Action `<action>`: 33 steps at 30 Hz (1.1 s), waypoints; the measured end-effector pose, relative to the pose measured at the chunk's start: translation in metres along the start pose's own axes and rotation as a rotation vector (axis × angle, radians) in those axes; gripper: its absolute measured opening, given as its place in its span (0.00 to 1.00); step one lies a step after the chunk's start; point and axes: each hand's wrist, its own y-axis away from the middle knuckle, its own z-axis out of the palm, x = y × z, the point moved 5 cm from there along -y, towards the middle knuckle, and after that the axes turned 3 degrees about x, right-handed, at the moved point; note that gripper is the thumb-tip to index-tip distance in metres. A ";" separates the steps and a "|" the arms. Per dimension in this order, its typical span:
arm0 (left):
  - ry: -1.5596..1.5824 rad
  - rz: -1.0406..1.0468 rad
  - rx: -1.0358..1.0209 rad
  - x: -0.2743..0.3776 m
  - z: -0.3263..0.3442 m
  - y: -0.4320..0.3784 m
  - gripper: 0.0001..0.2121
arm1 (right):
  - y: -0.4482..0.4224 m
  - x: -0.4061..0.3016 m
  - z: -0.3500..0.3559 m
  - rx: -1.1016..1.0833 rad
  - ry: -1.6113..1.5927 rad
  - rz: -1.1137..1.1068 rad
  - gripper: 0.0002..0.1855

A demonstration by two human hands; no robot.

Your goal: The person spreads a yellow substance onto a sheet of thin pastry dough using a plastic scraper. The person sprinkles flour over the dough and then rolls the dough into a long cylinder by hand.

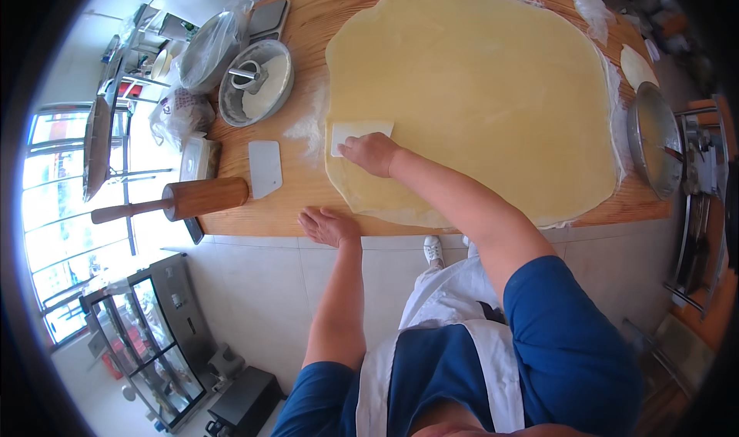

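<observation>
A large, thin sheet of pale yellow dough (473,91) lies spread over the wooden table. My right hand (372,154) grips a flat white plastic dough scraper (361,130) on the sheet's left part. On the bare wood near the front edge rests my left hand (329,227), palm down with its fingers somewhat apart and nothing held. A second white scraper (265,168) lies left of the dough, with a wooden rolling pin (208,198) beside it, its handle jutting past the table's left end. Loose flour (309,125) dusts the wood by the sheet's left edge.
At the back left stand a metal bowl of flour (277,85) with a metal tool in it, a scale (268,18), a plastic-covered bowl (208,53) and a lidded container (199,159). A metal bowl (652,140) with yellowish contents and a small dough piece (635,66) are at the right.
</observation>
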 end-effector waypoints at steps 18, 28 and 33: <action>0.027 0.004 -0.006 -0.009 -0.002 0.000 0.18 | 0.183 -0.063 -0.021 -0.109 -0.076 -0.180 0.17; 0.027 0.008 -0.025 0.007 0.001 0.002 0.19 | 0.154 -0.047 -0.063 0.206 -0.350 0.181 0.12; 0.001 0.023 0.018 0.000 0.003 -0.001 0.20 | 0.102 0.025 -0.054 -0.131 -0.483 0.598 0.09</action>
